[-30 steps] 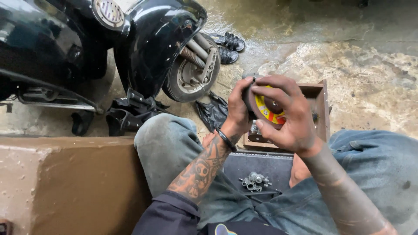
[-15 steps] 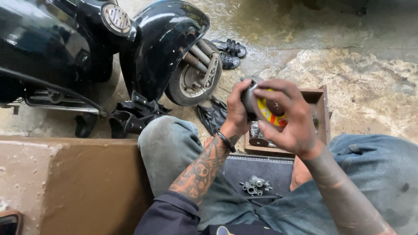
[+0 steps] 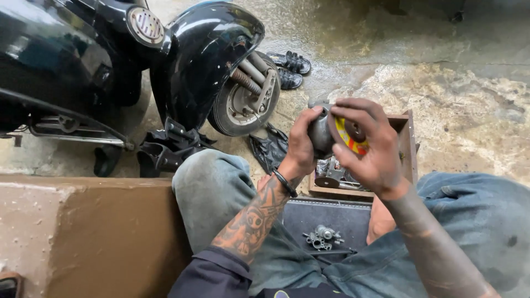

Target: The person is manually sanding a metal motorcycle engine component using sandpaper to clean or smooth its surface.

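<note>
Both forearms rise from the lap and meet above the knees. The left hand (image 3: 302,144) comes up with the wrist bent, its grip wrapped around the back of a dark grey metal part (image 3: 322,132), thumb up at the top edge. The right hand (image 3: 369,144) arches over the front — its fingers spread and curl down on a round disc with a yellow and red face (image 3: 351,138), which sits against the metal part, so both grips are closed on the same piece, held in the air just above a wooden box (image 3: 408,144). The box stands open on the wet concrete floor (image 3: 469,105) and holds greasy metal parts (image 3: 332,172) — exactly which ones I cannot tell. Nearer the body, a dark flat case (image 3: 309,221) lies between the thighs with a small cluster of metal fittings (image 3: 321,237) on top.
</note>
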